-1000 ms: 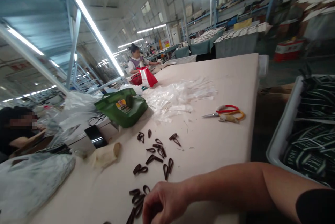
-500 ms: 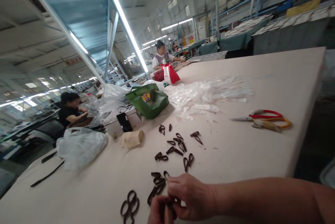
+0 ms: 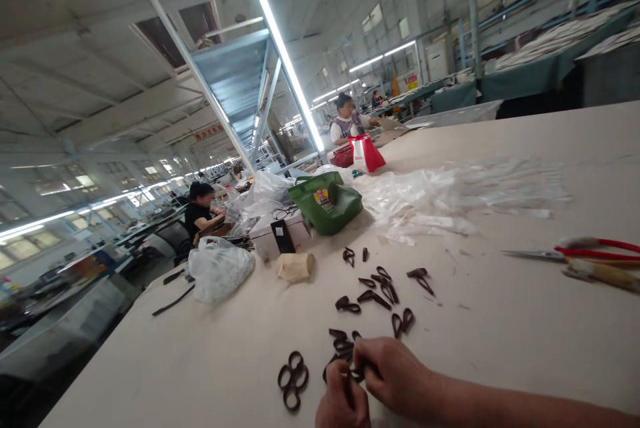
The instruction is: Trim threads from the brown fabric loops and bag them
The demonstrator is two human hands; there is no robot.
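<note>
My left hand [image 3: 344,403] and my right hand [image 3: 396,373] are close together at the bottom of the view, fingers pinched. Between their fingertips is a small dark brown strap loop [image 3: 357,375], partly hidden by the fingers. Just behind the hands lies a heap of similar loops [image 3: 343,346], some covered by my fingers. To the left, several rounder brown rings [image 3: 293,378] lie in a cluster. More narrow, teardrop-shaped loops [image 3: 385,288] are scattered farther up the table.
Red-and-yellow-handled scissors [image 3: 595,260] lie at the right. Behind the loops are a tan paper-wrapped roll [image 3: 296,267], a phone [image 3: 283,236], a green bag [image 3: 327,205] and clear plastic sheets [image 3: 425,198]. A white plastic bag [image 3: 220,269] rests at left. Two co-workers sit beyond.
The camera view has swung left, so the table's things appear farther right. My hands stay together; more of the brown loop between them now shows.
</note>
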